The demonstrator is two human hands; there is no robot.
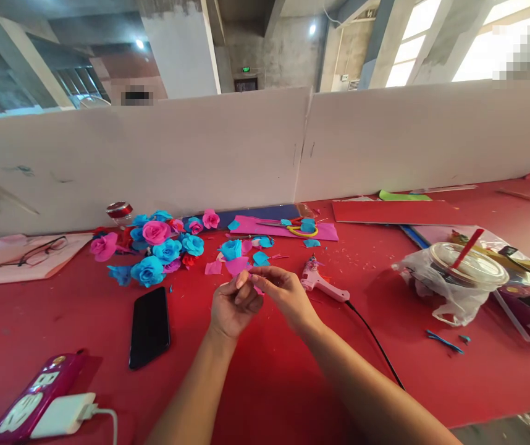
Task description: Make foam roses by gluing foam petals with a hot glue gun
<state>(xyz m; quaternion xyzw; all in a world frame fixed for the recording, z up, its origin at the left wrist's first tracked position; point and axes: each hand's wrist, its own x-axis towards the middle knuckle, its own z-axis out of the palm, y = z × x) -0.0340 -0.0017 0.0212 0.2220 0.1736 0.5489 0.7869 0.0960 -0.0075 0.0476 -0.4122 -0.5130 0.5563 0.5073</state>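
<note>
My left hand [232,306] and my right hand [286,292] meet over the red table [293,371], both with fingers curled and pinching a small pink paper piece [256,288] between them. Just behind the hands lie loose pink and blue paper cut-outs [237,256]. A cluster of blue and pink paper roses [156,247] lies further back on the left. A pink glue gun [320,281] lies right of my right hand, its black cord [376,346] trailing toward me.
A black phone [150,326] lies left of my hands. A pink power strip with a white charger [37,402] sits at the near left. Scissors [299,228] rest on pink paper at the back. A lidded plastic cup in a bag [459,275] stands right. Glasses [37,250] lie far left.
</note>
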